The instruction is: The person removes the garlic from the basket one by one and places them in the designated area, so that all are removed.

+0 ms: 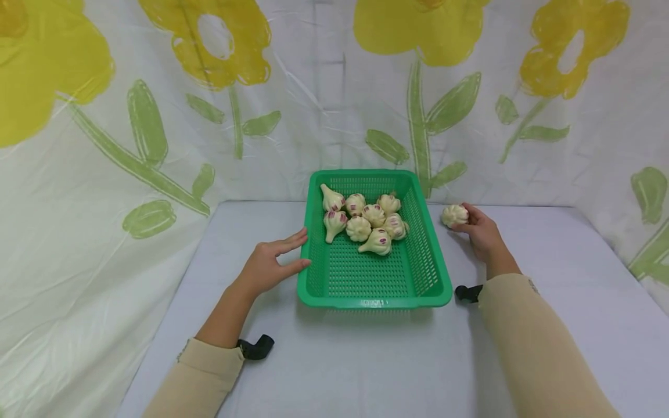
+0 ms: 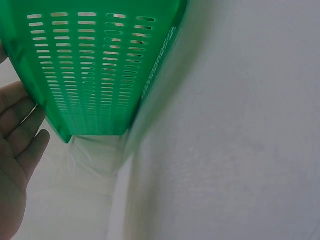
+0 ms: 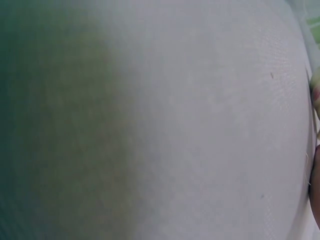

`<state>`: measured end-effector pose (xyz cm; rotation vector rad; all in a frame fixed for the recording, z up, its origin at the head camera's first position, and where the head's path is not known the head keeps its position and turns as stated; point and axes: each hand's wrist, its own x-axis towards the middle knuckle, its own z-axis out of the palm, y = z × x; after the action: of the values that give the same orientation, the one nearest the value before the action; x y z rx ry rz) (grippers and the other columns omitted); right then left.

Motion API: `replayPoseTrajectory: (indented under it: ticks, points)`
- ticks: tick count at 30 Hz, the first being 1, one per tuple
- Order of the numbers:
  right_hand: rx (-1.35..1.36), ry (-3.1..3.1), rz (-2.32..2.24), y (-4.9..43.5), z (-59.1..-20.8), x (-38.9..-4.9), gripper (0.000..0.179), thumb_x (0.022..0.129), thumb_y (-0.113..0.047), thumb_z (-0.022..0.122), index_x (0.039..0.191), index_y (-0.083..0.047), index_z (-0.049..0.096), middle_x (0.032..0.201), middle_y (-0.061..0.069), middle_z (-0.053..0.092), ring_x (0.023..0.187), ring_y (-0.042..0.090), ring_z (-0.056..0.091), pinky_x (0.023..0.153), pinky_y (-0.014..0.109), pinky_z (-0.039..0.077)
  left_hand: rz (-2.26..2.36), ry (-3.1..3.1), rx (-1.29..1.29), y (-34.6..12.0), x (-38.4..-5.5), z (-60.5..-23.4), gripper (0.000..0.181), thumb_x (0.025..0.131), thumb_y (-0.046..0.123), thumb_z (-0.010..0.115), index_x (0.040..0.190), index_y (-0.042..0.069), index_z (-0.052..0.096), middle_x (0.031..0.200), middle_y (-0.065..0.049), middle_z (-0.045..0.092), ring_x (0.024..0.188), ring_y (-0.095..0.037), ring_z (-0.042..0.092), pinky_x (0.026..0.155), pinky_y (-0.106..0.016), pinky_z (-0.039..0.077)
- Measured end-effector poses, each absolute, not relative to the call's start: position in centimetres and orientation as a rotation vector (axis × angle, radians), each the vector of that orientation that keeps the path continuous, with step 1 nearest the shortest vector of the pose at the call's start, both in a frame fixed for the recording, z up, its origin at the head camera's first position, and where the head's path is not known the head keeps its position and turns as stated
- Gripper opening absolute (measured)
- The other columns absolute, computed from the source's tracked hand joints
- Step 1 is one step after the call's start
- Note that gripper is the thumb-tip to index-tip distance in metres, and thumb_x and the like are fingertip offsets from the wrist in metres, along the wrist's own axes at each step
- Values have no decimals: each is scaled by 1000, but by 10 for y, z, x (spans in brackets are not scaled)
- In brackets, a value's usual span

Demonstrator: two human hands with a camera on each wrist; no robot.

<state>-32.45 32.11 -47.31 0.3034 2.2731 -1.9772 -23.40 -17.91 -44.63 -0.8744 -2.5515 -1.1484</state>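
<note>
A green plastic basket point(image 1: 373, 302) stands on the table with several garlic bulbs point(image 1: 373, 215) grouped toward its back. My left hand point(image 1: 269, 264) is at the basket's left rim, its fingers nearly straight and the fingertips right at the edge. In the left wrist view those fingers point(image 2: 22, 120) lie along the outside of the slotted wall. To the right of the basket, my right hand point(image 1: 483, 232) pinches a single garlic bulb point(image 1: 453, 216) between thumb and fingers, close over the table. Only a sliver of that bulb point(image 3: 315, 92) shows at the edge of the right wrist view.
The table point(image 1: 345, 366) has a white cover. Behind and beside it hangs a white curtain point(image 1: 324, 116) painted with yellow flowers and green leaves. A black wrist camera point(image 1: 256, 347) sits at the left cuff, another black camera point(image 1: 467, 293) at the right.
</note>
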Motion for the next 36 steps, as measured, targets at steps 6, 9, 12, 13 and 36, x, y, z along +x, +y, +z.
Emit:
replayPoseTrajectory:
  ticks: [6, 9, 12, 13, 36]
  points:
    - [308, 2247, -1992, 318, -464, -320, 83, 92, 6, 62, 158, -9, 15, 165, 9, 12, 152, 21, 14, 123, 36, 15, -1160, -2549, -878, -179, -234, -446, 55, 85, 27, 78, 135, 12, 61, 143, 2, 54, 127, -20, 57, 103, -43, 49]
    - [318, 2233, -2000, 316, -460, -320, 83, 91, 5, 63, 158, -10, 16, 165, 9, 11, 152, 21, 14, 123, 36, 16, -1167, -2543, -880, -179, -234, -445, 55, 85, 26, 79, 135, 11, 61, 143, 1, 54, 127, -20, 57, 103, -43, 49]
    - [340, 2216, -2017, 316, -460, -320, 84, 91, 6, 64, 158, -10, 17, 165, 8, 13, 152, 20, 15, 123, 35, 17, -1171, -2551, -879, -179, -234, -444, 55, 85, 26, 78, 135, 11, 61, 143, 1, 54, 127, -20, 56, 103, -43, 49]
    - [343, 2215, -2018, 316, -460, -320, 84, 91, 6, 64, 158, -10, 17, 165, 8, 12, 152, 20, 16, 123, 35, 17, -1172, -2556, -877, -179, -234, -445, 55, 85, 27, 78, 135, 12, 61, 144, 2, 54, 128, -20, 56, 104, -43, 48]
    - [379, 2034, -2242, 321, -467, -320, 84, 91, 15, 47, 159, -11, 6, 167, -2, 0, 152, 10, -1, 122, 23, 8, -1180, -2571, -865, -178, -235, -444, 55, 87, 30, 76, 136, 14, 60, 144, 3, 53, 128, -20, 56, 104, -44, 48]
